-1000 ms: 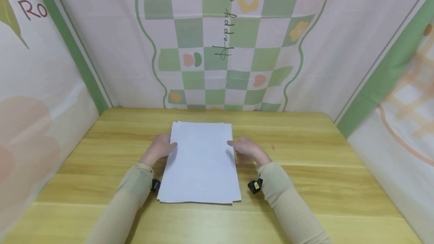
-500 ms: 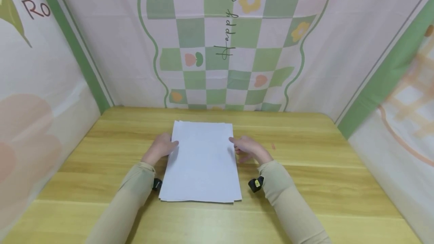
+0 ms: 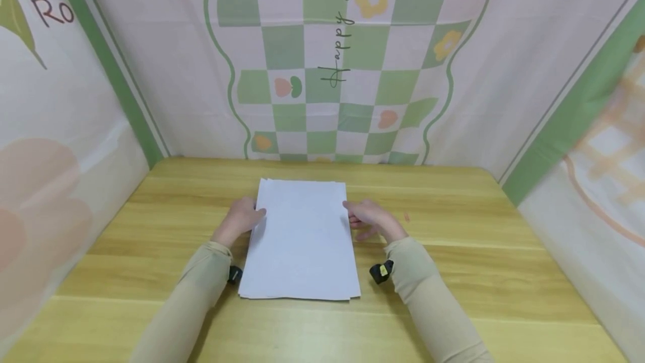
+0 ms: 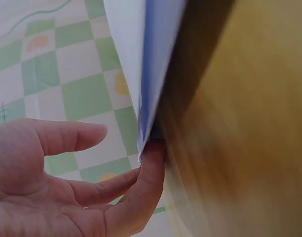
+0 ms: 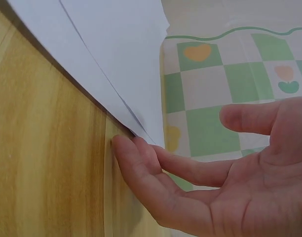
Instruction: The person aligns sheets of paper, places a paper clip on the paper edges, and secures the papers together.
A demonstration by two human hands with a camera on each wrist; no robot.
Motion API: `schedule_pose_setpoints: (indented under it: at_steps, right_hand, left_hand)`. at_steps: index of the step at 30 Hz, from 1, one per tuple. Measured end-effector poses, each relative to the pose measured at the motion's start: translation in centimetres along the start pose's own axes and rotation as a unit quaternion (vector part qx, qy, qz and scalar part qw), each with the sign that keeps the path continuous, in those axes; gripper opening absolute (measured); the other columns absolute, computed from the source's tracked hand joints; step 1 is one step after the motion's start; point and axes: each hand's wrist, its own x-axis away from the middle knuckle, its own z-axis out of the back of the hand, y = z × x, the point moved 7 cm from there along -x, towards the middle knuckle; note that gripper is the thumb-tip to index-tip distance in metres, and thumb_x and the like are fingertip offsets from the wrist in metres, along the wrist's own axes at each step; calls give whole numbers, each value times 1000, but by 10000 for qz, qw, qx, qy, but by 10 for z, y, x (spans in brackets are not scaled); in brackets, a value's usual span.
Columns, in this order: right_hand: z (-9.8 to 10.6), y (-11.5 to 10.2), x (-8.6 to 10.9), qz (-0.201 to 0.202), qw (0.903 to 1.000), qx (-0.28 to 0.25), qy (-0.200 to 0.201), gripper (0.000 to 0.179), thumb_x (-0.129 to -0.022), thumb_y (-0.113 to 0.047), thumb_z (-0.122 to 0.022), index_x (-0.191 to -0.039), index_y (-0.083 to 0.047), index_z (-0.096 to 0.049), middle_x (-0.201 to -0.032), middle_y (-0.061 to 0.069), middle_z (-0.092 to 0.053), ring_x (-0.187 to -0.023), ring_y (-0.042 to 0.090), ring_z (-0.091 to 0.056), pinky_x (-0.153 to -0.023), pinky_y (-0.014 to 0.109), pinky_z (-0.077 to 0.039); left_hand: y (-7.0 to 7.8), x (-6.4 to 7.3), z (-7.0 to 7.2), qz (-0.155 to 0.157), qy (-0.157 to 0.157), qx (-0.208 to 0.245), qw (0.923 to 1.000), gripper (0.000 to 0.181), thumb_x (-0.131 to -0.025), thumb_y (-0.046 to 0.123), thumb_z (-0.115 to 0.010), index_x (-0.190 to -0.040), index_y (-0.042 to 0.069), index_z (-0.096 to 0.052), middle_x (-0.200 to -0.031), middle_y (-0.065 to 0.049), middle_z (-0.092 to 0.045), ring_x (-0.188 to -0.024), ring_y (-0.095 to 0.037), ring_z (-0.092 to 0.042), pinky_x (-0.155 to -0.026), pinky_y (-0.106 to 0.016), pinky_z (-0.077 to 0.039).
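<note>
A stack of white paper sheets [image 3: 302,245] lies on the wooden table, its corners slightly out of line. At its left edge is my left hand [image 3: 241,218], the thumb over the top sheet in the head view. In the left wrist view that thumb [image 4: 77,136] stands apart from the paper, while a fingertip reaches under the raised edge of the sheets [image 4: 146,89]. My right hand [image 3: 370,217] is at the right edge. There the fingertips [image 5: 124,145] touch the lower edge of the sheets [image 5: 111,54], with the thumb [image 5: 245,117] held away.
The wooden table [image 3: 453,296] stretches around the stack on all sides. Behind it hangs a cloth [image 3: 322,88] with green checks, and more printed cloth closes both sides. A small reddish mark [image 3: 406,216] shows on the table right of my right hand.
The stack's near end has shifted very slightly right. My right thumb has drawn back a little toward the paper's right edge; my left hand has hardly moved.
</note>
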Motion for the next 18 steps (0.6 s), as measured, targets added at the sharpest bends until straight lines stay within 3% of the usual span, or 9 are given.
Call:
schedule_pose_setpoints:
  at_steps: [3, 6, 18]
  right_hand:
    - [0, 1, 0, -68, 10000, -28, 42, 48, -99, -37, -43, -117, 7, -45, -103, 14, -50, -90, 22, -53, -79, 45, -55]
    - [0, 1, -1, -103, 9999, -41, 65, 51, -98, -38, -44, -122, 8, -43, -111, 17, -49, -96, 25, -54, -78, 44, -55]
    - [-1, 1, -4, -212, 9997, -25, 90, 45, -98, -37, -45, -115, 5, -45, -98, 12, -51, -83, 19, -54, -75, 42, -55]
  left_hand:
    - [-1, 0, 1, 22, -2, -14, 10000, 29, -94, 23, -52, -71, 6, -53, -58, -2, -43, -51, -14, -41, -45, -24, -36]
    - [-1, 0, 1, -12, -7, 17, 10000, 30, -93, 23, -52, -68, 8, -51, -57, -1, -42, -51, -14, -40, -45, -24, -36]
    - [1, 1, 3, -81, 7, 41, 10000, 32, -92, 23, -53, -63, 10, -47, -55, 0, -40, -49, -13, -38, -44, -24, -34]
